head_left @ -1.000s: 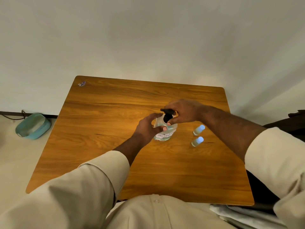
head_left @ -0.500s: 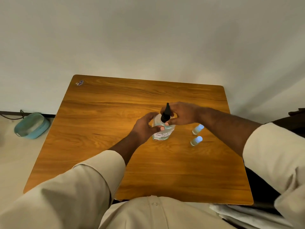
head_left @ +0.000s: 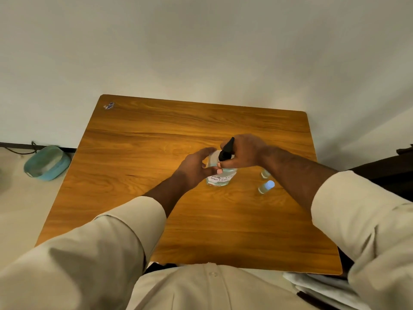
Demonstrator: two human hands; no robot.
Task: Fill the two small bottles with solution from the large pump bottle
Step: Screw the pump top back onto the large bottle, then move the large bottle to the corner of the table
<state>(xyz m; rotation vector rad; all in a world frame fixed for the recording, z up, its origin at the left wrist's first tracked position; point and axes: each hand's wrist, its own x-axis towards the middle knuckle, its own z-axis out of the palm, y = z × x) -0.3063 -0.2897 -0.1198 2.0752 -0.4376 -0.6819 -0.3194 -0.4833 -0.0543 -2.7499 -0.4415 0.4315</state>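
The large clear pump bottle (head_left: 220, 178) with a white handwritten label stands upright near the middle of the wooden table (head_left: 138, 162). My left hand (head_left: 196, 167) wraps around its left side. My right hand (head_left: 242, 151) grips the black pump head (head_left: 226, 149), whose nozzle points up and away. Two small bottles with white caps stand just right of it: the nearer one (head_left: 265, 186) in full view, the farther one (head_left: 265, 173) partly hidden behind my right forearm.
A teal basin (head_left: 45, 163) sits on the floor left of the table beside a dark cable. A small sticker (head_left: 109, 105) marks the table's far left corner. White cloth (head_left: 317, 285) lies by the near right corner. A wall stands close behind.
My right hand has turned the pump head: its nozzle pointed left a second ago and now points up and away. The left hand keeps its hold on the bottle.
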